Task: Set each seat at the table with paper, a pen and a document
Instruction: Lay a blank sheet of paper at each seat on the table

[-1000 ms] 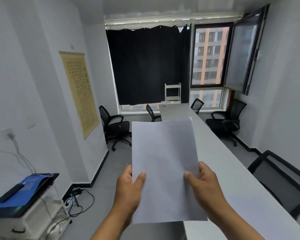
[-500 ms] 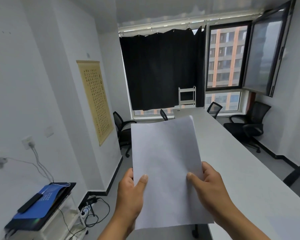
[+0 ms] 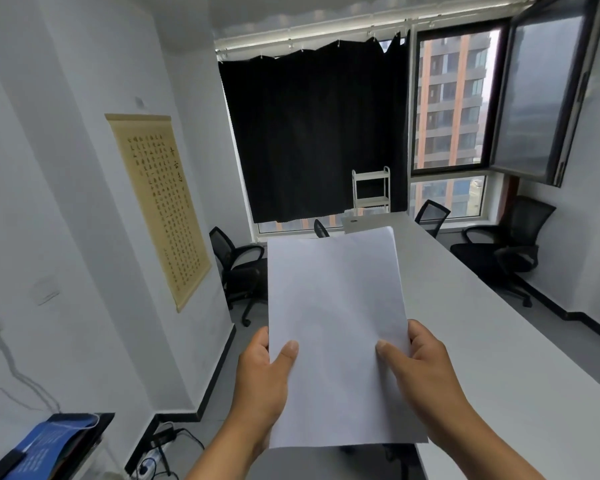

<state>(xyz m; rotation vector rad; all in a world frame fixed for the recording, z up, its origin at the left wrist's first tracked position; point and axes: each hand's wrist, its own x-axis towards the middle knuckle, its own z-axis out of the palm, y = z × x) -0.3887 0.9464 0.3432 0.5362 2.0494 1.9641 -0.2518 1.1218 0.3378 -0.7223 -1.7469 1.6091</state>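
A blank white sheaf of paper [image 3: 336, 327] is held up in front of me, over the near left end of the long white table [image 3: 499, 341]. My left hand [image 3: 264, 379] grips its lower left edge with the thumb on top. My right hand [image 3: 423, 368] grips the lower right edge the same way. No pen or other document shows on the table. Black office chairs stand around it: one at the left [image 3: 238, 268], one at the right [image 3: 499, 251], two at the far end [image 3: 432, 216].
A scroll [image 3: 160, 206] hangs on the left wall. A small stand at the lower left carries a blue folder [image 3: 49, 445], with cables [image 3: 163, 448] on the floor beside it. A white rack [image 3: 371, 190] stands before the black curtain [image 3: 316, 133].
The view has swung to the left and tilted up, so the table and chairs sit further right. Both hands hold the paper as before.
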